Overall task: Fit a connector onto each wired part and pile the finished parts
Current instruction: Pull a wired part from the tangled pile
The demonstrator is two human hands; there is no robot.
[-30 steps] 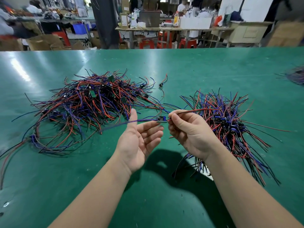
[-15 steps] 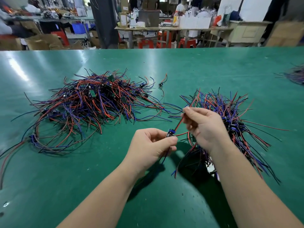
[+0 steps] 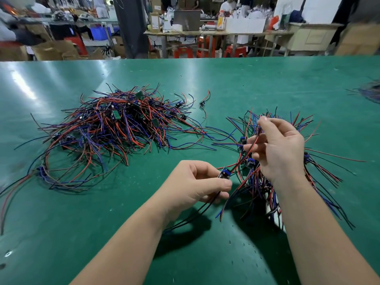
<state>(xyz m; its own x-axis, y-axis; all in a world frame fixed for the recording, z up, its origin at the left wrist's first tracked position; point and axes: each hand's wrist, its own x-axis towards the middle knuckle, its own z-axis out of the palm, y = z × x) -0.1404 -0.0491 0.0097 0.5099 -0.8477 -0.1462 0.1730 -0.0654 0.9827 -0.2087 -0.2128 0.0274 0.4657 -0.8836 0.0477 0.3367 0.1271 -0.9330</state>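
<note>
While my left hand pinches the blue wired part, my right hand, at two o'clock, pinches its red wire.

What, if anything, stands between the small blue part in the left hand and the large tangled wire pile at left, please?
Nothing visible: only bare green table lies between the small blue part and that tangled wire pile.

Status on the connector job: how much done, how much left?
Mid-job. Likely done: the smaller pile under the right hand, with blue connectors showing. In hand: the left hand pinches one blue part while the right hand holds its red and black wires. Likely left: the larger pile on the left. Which pile is finished isn't certain.
</note>
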